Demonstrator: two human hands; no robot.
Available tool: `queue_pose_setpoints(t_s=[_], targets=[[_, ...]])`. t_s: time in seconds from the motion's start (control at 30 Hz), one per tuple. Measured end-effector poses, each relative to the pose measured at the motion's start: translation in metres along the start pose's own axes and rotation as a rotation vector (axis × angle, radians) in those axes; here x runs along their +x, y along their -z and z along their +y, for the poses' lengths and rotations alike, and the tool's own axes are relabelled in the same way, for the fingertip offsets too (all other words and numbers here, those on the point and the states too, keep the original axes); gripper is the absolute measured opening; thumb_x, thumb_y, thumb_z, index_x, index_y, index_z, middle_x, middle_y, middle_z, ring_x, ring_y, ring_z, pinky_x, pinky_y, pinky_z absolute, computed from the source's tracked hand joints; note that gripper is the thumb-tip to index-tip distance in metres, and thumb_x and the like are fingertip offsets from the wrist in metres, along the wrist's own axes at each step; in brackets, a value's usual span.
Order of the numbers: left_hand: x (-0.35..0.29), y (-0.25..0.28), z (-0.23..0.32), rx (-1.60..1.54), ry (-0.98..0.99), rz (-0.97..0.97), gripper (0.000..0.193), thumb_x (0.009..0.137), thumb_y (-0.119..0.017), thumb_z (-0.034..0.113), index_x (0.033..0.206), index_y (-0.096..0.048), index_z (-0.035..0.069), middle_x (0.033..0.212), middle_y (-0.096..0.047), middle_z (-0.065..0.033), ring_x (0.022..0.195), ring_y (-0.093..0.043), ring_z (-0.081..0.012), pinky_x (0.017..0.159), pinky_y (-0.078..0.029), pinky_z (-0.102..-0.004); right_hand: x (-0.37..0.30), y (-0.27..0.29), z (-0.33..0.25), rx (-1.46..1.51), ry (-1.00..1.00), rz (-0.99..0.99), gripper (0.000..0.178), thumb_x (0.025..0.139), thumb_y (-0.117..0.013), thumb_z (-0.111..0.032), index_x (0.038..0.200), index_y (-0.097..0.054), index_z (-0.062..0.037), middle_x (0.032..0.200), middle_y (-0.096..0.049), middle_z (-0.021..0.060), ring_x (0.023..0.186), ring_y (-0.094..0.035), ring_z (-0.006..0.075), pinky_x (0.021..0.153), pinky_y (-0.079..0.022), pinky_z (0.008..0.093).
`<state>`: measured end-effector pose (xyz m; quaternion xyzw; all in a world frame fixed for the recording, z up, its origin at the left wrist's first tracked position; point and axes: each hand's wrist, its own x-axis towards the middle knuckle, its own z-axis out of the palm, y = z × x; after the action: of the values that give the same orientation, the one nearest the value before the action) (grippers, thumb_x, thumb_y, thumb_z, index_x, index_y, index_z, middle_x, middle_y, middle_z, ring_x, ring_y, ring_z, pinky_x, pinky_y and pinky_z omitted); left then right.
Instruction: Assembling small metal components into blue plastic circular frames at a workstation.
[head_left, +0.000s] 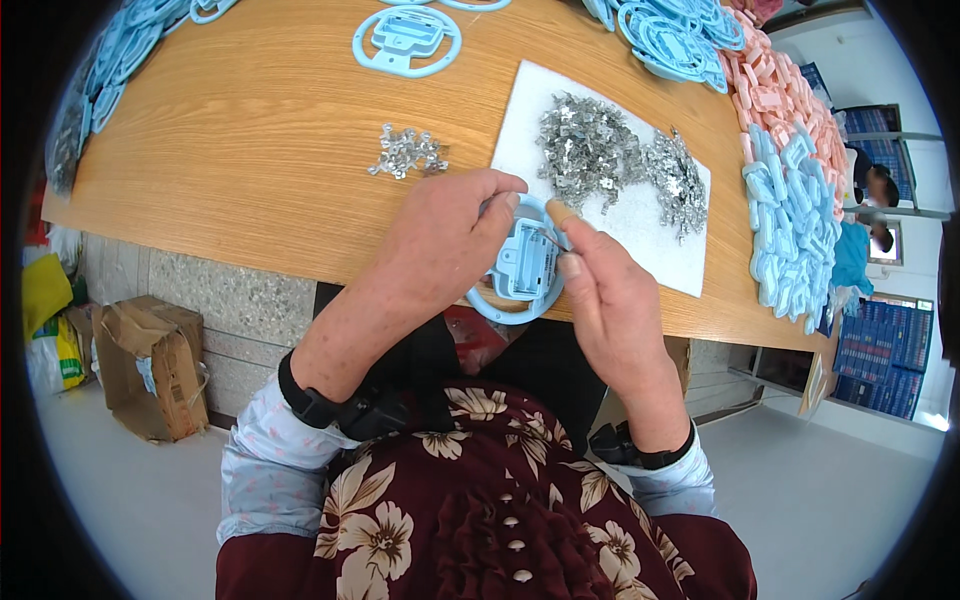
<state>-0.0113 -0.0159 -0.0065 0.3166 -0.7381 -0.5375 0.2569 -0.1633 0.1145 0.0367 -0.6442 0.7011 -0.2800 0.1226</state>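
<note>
A light blue plastic steering-wheel-shaped part [525, 262], its inner side with a battery-box-like recess facing up, is at the table's near edge. My left hand [450, 225] is closed on its upper left rim, thumb and fingers pinching. At the part's right side is my right hand [612, 305], closed in a pinch near the recess, with a tan covering on the index fingertip. A thin metal tip shows beside those fingers; its kind is too small to tell. Beyond my left hand lies a small heap of metal clips [408, 152].
On a white foam sheet [520, 120] lie larger piles of metal clips [590, 145]. Another blue wheel part [407, 42] lies farther back. Blue parts [680, 40] are stacked at the back, pink pieces [775, 90] and blue pieces [795, 225] heaped right. A cardboard box [150, 365] stands on the floor.
</note>
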Motion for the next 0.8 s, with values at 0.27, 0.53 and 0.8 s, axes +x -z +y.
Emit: queue_pose_setpoints(t_s=[0.27,0.53,0.8], targets=[[0.001,0.0,-0.001,-0.002,0.034,-0.011,0.029,0.102,-0.056,0.018,0.115,-0.07,-0.004,0.09,-0.075,-0.013,0.08,-0.07,-0.0177,0.074,-0.054,-0.033,0.002,0.006,-0.004,-0.102,0.026,0.011,0.028,0.092,-0.068,-0.01,0.12,-0.068,-0.0101,0.077,-0.066,0.0106,0.069,-0.066,0.0336,0.063,-0.054,0.0429],[0.001,-0.001,-0.002,0.019,0.036,-0.009,0.029,0.102,-0.057,0.019,0.115,-0.07,-0.003,0.09,-0.075,-0.0126,0.08,-0.07,-0.0178,0.073,-0.054,-0.0325,0.003,0.012,-0.01,-0.417,0.088,-0.005,0.036,0.081,-0.072,-0.008,0.116,-0.071,-0.0151,0.071,-0.058,0.0053,0.066,-0.064,0.0249,0.057,-0.052,0.0381],[0.002,-0.002,-0.002,0.022,0.023,-0.003,0.028,0.102,-0.056,0.018,0.114,-0.07,-0.004,0.088,-0.075,-0.0117,0.079,-0.069,-0.0166,0.072,-0.054,-0.0321,0.008,0.015,-0.01,-0.606,0.225,-0.019,0.038,0.075,-0.069,-0.009,0.112,-0.071,-0.0158,0.071,-0.053,0.0019,0.068,-0.061,0.0195,0.053,-0.05,0.0349]])
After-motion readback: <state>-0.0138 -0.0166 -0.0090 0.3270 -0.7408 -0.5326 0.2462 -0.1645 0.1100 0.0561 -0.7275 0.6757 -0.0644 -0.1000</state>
